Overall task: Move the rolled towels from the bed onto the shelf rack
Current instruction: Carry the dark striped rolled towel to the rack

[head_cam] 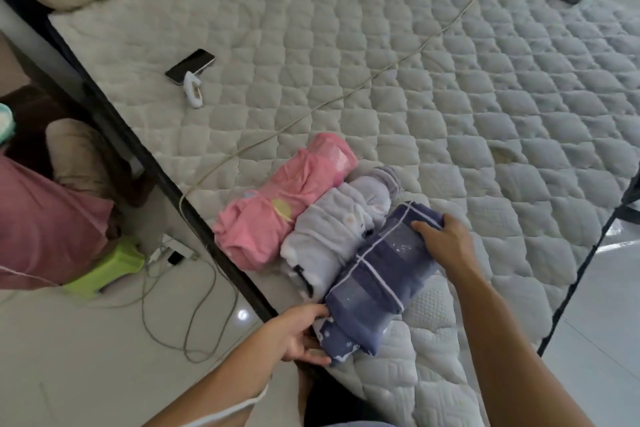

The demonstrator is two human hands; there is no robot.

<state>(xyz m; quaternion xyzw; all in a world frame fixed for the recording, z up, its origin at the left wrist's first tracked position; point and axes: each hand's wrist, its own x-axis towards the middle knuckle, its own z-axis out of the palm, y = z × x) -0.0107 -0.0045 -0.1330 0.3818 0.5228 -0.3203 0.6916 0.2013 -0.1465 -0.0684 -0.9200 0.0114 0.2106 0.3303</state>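
Three rolled towels lie side by side near the front corner of the quilted bed (398, 87). A pink towel (280, 201) is on the left and a pale lavender-white towel (332, 229) sits in the middle. On the right lies a dark blue towel (377, 277) with white stripes. My left hand (298, 333) grips the near end of the blue towel. My right hand (446, 246) holds its far end, fingers curled over the top. The shelf rack is not in view.
A phone (189, 66) and a small white device (194, 90) lie on the bed, with a thin cable (346, 97) running across it. Pillows sit at the top left, chargers and a dark phone at the top right. A green stool (107, 270), cables and a seated person are on the floor left.
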